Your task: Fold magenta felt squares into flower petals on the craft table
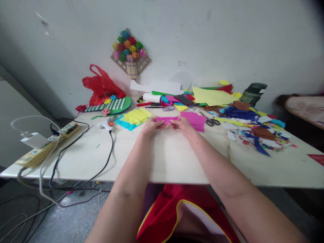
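Observation:
Between my two hands a small piece of magenta crepe paper [168, 119] is stretched sideways above the white table. My left hand [152, 125] pinches its left end, and my right hand [182, 125] grips the right end; both are closed on it. Just right of my right hand lies a stack of magenta paper pieces [196, 120]. To the left of my left hand, yellow paper pieces [138, 115] overlap blue paper pieces [126, 125]. Black-handled scissors [212, 121] rest beyond the magenta stack.
A glue gun [105, 125] with its cord and a power strip [48, 146] occupy the left side. Paper scraps [263, 131] heap at the right, near a dark green bottle [253, 92]. A thin stick [228, 146] lies right of my forearm. A red bag [101, 84] stands against the wall.

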Demonstrator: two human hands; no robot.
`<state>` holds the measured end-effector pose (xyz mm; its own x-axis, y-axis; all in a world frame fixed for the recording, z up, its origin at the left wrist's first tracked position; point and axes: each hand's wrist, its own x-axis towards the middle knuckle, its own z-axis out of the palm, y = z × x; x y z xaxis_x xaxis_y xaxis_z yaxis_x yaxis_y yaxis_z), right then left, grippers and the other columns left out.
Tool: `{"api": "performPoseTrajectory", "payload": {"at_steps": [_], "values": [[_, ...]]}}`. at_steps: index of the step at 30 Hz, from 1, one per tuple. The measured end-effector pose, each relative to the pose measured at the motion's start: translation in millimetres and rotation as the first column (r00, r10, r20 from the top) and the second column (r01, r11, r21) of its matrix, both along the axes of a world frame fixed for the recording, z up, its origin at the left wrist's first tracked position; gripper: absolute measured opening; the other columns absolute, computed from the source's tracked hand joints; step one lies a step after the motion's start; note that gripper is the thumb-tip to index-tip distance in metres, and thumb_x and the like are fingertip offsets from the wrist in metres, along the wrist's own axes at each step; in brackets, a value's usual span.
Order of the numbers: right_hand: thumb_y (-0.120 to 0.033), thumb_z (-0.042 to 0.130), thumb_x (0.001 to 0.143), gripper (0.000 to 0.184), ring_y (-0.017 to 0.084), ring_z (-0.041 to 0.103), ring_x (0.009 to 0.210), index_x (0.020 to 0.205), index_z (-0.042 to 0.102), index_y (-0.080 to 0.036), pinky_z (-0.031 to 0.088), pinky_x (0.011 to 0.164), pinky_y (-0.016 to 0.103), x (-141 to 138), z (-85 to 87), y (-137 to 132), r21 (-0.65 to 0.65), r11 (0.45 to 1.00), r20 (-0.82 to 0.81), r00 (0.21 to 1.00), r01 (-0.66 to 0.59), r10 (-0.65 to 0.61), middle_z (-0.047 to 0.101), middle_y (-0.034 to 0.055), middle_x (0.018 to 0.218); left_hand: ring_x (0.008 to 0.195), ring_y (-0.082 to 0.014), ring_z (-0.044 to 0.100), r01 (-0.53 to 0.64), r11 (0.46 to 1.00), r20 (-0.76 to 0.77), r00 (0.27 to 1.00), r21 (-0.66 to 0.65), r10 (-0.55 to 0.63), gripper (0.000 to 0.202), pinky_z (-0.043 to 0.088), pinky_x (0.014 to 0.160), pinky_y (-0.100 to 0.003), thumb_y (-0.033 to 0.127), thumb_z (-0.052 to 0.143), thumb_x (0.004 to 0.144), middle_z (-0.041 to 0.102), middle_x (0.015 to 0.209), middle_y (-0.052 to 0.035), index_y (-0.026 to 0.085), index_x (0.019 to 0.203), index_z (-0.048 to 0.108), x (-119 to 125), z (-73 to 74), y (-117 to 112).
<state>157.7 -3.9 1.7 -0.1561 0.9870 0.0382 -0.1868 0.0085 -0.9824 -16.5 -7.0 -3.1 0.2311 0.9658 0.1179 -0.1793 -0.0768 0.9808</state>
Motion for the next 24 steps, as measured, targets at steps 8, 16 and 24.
{"api": "performPoseTrajectory", "payload": {"at_steps": [8, 16, 24], "values": [[-0.019, 0.074, 0.061, 0.019, 0.01, 0.059, 0.045, 0.07, 0.058, -0.014, 0.043, 0.041, 0.019, 6, -5.2, 5, 0.04, 0.999, -0.017, 0.999, -0.03, 0.031, 0.068, 0.0036, 0.059, 0.061, -0.0148, 0.066, 0.074, 0.996, 0.02, 0.997, -0.042, -0.073, 0.032, 0.053, 0.063, -0.027, 0.025, 0.075, 0.061, 0.069, 0.071, -0.0044, 0.011, 0.086, 0.059, -4, 1.4, -2], [-0.014, 0.069, 0.062, 0.021, 0.01, 0.056, 0.042, 0.083, 0.066, -0.013, 0.044, 0.042, 0.02, 9, -2.3, 4, 0.027, 0.994, -0.053, 0.993, -0.108, 0.11, 0.068, 0.0036, 0.057, 0.059, -0.0144, 0.066, 0.104, 0.993, 0.091, 0.991, -0.058, -0.098, 0.025, 0.053, 0.059, -0.024, 0.016, 0.068, 0.066, 0.069, 0.07, -0.0056, 0.011, 0.09, 0.062, -6, 2.2, -2], [-0.012, 0.067, 0.063, 0.02, 0.01, 0.058, 0.044, 0.083, 0.067, -0.012, 0.046, 0.046, 0.021, 13, -6.3, 8, 0.048, 0.988, -0.082, 0.985, -0.146, 0.149, 0.069, 0.0049, 0.06, 0.064, -0.0154, 0.067, 0.127, 0.99, 0.168, 0.979, -0.062, -0.115, 0.02, 0.055, 0.063, -0.025, 0.011, 0.063, 0.07, 0.07, 0.071, -0.0071, 0.011, 0.09, 0.062, -8, -2.5, 2]]}}
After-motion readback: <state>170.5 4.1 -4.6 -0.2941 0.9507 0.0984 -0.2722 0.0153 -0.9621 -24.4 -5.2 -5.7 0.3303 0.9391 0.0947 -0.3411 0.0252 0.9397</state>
